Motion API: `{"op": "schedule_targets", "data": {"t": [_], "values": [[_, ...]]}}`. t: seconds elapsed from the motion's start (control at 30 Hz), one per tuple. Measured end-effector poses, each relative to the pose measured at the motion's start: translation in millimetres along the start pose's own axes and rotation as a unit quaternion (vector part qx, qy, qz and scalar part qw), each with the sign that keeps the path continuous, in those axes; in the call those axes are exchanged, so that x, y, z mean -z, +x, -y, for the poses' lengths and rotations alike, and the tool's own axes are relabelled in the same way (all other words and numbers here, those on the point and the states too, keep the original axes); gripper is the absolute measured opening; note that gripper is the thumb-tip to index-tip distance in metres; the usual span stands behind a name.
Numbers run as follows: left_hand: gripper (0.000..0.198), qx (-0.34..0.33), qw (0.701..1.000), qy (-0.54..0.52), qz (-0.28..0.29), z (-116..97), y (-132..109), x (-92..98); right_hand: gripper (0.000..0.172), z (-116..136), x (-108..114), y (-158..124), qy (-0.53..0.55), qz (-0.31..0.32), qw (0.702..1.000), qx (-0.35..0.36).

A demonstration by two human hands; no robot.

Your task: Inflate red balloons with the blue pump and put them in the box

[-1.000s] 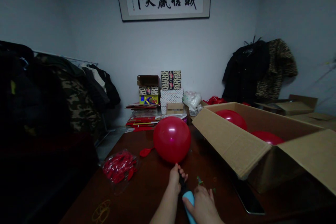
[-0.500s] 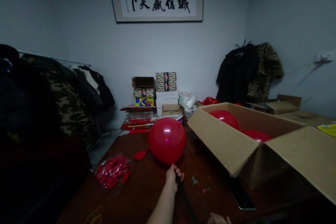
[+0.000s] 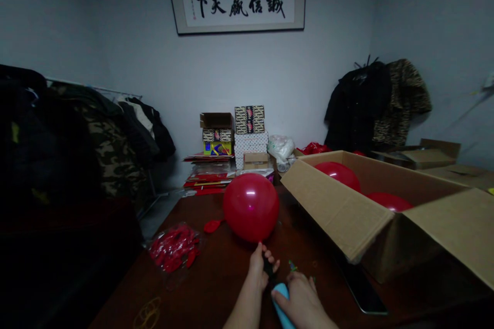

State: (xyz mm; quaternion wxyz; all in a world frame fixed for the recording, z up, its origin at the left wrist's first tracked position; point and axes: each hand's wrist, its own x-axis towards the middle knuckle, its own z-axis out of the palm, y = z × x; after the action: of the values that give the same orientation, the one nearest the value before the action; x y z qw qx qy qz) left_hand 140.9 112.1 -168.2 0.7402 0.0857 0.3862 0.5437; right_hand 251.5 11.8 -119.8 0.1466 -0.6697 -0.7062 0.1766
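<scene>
Your left hand (image 3: 256, 270) is closed in a narrow pinch around the black barrel of a hand pump (image 3: 269, 271), its fingertips up at the neck of a red balloon (image 3: 250, 207). The fingers hide the join, so keep that pinch snug around it. Your right hand (image 3: 299, 302) wraps over the pale blue pump handle (image 3: 282, 306) just below the left; a straight push along the barrel serves better than a sideways one. The balloon sits round and full at 12 o'clock from your left hand, low over the dark wooden table (image 3: 185, 211).

Small green scraps (image 3: 293, 266) lie at 12 o'clock from your right hand, and a dark tablet (image 3: 360, 290) lies at 2 o'clock. Further out at 2 o'clock, an open cardboard box (image 3: 339, 200) holds two more red balloons (image 3: 337, 175). At 10 o'clock, a limp red balloon (image 3: 213, 225) lies beyond a clear bag of uninflated balloons (image 3: 173, 248).
</scene>
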Motion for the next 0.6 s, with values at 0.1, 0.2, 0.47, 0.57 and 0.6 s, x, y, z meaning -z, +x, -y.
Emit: {"op": "schedule_targets", "data": {"t": [0.1,0.2,0.47,0.57,0.6], "values": [[0.026,0.004,1.0,0.002,0.004,-6,0,2.6,0.044,9,-5,15,-0.001,-0.024,1.0,-0.001],[0.027,-0.006,1.0,0.015,-0.011,-11,1,4.8,0.047,13,-13,19,-0.012,-0.035,0.999,0.001],[0.03,-0.037,0.998,0.045,-0.031,-4,6,-6.8,0.057,7,-14,6,-0.056,-0.04,0.998,-0.008],[0.029,-0.036,0.998,0.038,-0.033,-5,9,-10.1,0.059,-5,-14,-5,-0.074,-0.02,0.997,-0.009],[0.029,-0.035,0.998,0.036,-0.034,-6,10,-10.4,0.06,-12,-16,-10,-0.081,-0.014,0.997,-0.006]]}}
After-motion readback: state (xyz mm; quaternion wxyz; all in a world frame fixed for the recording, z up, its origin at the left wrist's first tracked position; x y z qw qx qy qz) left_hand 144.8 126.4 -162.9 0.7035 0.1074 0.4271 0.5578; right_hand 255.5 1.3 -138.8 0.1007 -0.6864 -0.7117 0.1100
